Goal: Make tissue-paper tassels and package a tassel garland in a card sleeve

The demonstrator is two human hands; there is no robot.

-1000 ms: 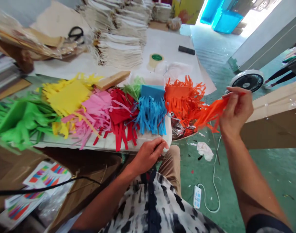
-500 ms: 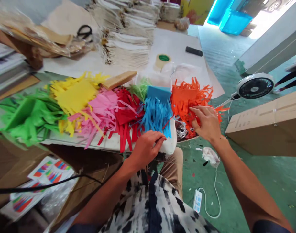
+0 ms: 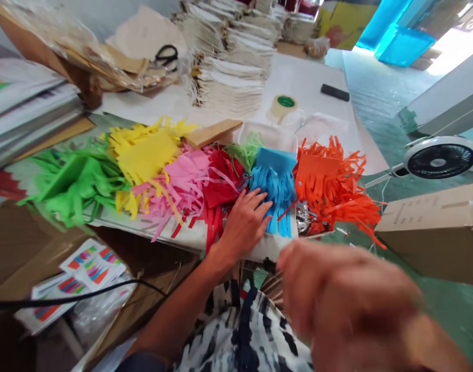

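My left hand lies with its fingers stretched out over the near ends of the blue paper fringe and beside the red fringe. Close to the camera, my right hand is raised and smeared by motion, so its fingers cannot be made out. To the right of the blue bundle lies the orange fringe, spilling over the table's edge. Leftward along the table follow pink fringe, yellow fringe and green fringe. A small light green bundle sits behind the red one.
Behind the bundles are a tape roll, a black phone-like bar, stacked off-white bundles and black scissors. A fan and a cardboard box stand at right. Printed cards lie below left.
My right hand has left the orange fringe and come up close to the camera. My left hand has opened from closed fingers onto the blue fringe. The view has shifted left.
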